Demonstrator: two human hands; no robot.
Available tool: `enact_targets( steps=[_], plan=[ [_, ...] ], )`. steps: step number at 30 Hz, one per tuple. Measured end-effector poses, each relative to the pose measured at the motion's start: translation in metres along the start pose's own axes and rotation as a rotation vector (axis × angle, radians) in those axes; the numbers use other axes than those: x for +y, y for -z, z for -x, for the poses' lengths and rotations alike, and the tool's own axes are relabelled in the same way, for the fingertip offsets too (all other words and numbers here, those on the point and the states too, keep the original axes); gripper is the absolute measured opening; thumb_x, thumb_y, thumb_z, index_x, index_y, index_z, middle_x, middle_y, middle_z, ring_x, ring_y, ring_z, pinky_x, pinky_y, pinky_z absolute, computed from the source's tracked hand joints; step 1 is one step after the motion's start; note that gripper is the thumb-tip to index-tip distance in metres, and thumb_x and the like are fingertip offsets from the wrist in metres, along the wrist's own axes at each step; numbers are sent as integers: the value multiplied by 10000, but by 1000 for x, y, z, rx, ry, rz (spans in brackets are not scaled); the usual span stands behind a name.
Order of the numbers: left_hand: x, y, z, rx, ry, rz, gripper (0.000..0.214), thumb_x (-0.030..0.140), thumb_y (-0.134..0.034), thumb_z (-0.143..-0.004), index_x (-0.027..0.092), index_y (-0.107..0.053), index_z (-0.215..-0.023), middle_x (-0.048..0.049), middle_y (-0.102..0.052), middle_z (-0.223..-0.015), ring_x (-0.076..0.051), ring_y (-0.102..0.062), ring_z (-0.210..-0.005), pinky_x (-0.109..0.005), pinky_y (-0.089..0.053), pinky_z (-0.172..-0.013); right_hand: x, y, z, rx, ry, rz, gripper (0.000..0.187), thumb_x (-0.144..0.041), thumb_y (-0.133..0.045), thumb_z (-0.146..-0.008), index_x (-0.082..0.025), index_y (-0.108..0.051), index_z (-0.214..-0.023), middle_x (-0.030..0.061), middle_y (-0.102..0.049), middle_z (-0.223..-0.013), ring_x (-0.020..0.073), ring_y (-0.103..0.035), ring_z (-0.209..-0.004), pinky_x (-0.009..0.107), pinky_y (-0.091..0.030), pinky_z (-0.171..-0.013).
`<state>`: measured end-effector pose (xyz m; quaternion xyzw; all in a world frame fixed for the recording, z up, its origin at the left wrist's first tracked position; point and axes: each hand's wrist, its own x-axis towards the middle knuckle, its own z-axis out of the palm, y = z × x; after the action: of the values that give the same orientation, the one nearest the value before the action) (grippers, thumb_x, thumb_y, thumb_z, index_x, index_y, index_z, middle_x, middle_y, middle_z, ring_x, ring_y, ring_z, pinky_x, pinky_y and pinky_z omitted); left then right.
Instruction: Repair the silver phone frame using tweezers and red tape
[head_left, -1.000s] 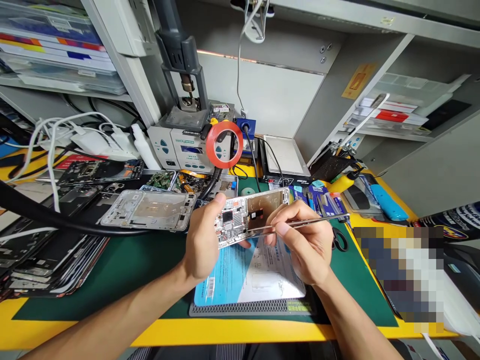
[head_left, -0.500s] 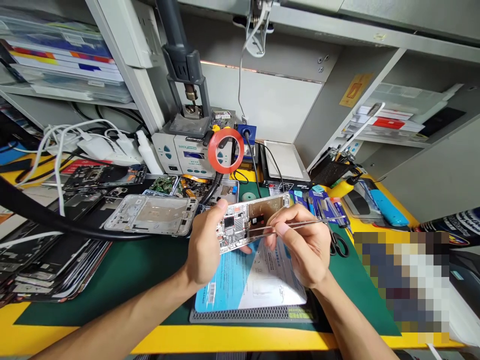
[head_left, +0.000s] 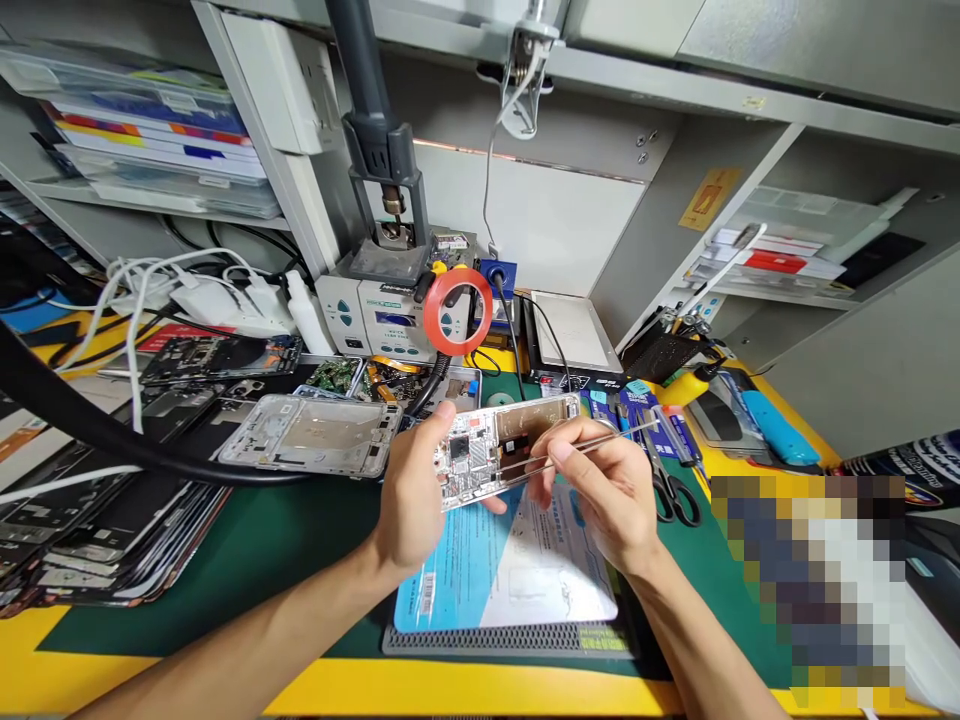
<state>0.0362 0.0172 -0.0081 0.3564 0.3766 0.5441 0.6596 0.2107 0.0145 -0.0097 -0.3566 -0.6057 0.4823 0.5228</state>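
My left hand (head_left: 414,480) is closed round the left end of an opened phone (head_left: 469,455), thumb on top and a fingertip showing underneath. The phone's circuit board faces up, with a brown-grey bare section at its right. In my right hand (head_left: 600,480) a pair of thin metal tweezers (head_left: 611,434) is pinched, its tips pointing left over the middle of the phone. Whether the tips touch the board I cannot tell. Below both hands lies a blue and white packet (head_left: 517,590) on a grey perforated pad (head_left: 487,640).
Another phone frame (head_left: 311,435) lies left of my hands, beside stacked phone parts (head_left: 112,540). Behind stand a soldering station (head_left: 382,315) and a red tape ring (head_left: 427,312). Scissors (head_left: 679,498) rest at right. A black hose (head_left: 150,455) crosses the left side.
The view has shifted slightly, so the scene sits a little lower and to the right. The tweezers' back end is angled higher, and both hands keep their holds.
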Motion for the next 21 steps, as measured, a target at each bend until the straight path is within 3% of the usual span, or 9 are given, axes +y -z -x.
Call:
enact_targets(
  steps=[3,9,14,21],
  plan=[
    [2,-1,1,11,0,7,448,591,-534,-891,223,-773,-981,-104,-787,-756,-357,-750,-688,-436,-598,-476,1,-1,1,18,-1,-22,356,-543,-610,-969,-219,-651,-827,-17,-651,-708,132,-591,-557,264,-489,-511],
    [-1,0,3,20,-13,-25,439,603,-528,-887,259,-760,-1033,-72,-783,-703,-353,-759,-674,-442,-598,-505,-3,-5,4,95,-17,-16,282,-589,-664,-826,-330,-673,-716,28,-599,-641,230,-582,-503,380,-450,-467],
    [-5,5,0,-8,-8,-72,523,644,-495,-876,287,-715,-1189,-27,-792,-719,-337,-769,-709,-438,-606,-562,-11,-4,5,99,-78,13,247,-510,-655,-892,-343,-701,-716,34,-631,-655,257,-603,-542,409,-490,-527],
    [-7,9,2,-10,4,-150,533,639,-398,-931,318,-661,-1265,24,-787,-720,-313,-771,-778,-395,-574,-574,-11,-3,6,94,-84,18,249,-548,-673,-870,-364,-704,-705,35,-617,-638,273,-601,-542,438,-503,-562]
  ],
)
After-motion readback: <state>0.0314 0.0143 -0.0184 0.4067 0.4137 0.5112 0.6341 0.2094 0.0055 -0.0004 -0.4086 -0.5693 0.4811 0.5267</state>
